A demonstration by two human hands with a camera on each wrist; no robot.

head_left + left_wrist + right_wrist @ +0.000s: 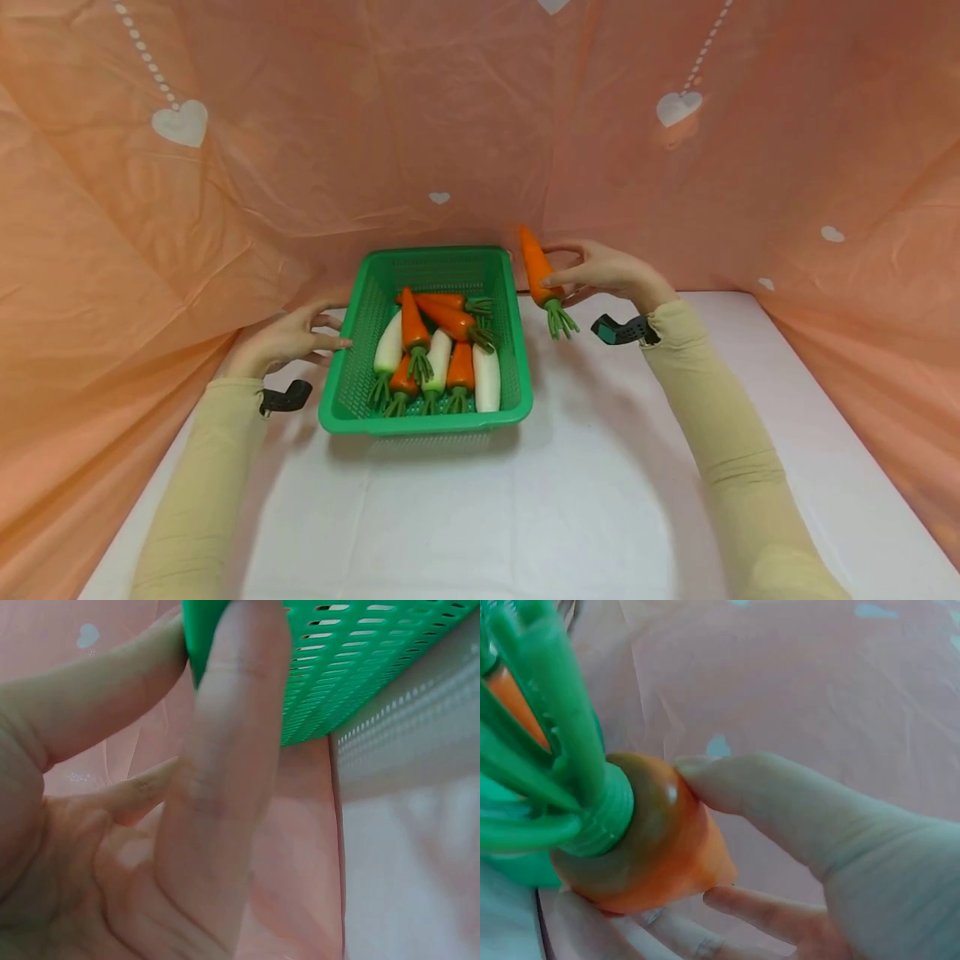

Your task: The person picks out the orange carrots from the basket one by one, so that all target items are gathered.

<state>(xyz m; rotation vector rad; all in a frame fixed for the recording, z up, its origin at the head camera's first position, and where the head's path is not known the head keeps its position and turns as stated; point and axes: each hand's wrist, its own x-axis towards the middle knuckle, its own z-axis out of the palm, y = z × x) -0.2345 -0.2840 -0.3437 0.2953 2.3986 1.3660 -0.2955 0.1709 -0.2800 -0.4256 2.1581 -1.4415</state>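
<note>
- Head view: the right hand [603, 268] pinches an orange carrot [538, 265] near its fat end, just beside the right rim of the green basket [427, 424].
- The left hand [288, 340] pinches the basket's left rim between thumb and finger.
- I think the held carrot could slip, because it looks smooth and just the fingers hold it.
- If the left hand pulled hard, the basket might tip.
- Inside the basket I count five more carrots [416, 323] and three white radishes [487, 379], some on top of others.
</note>
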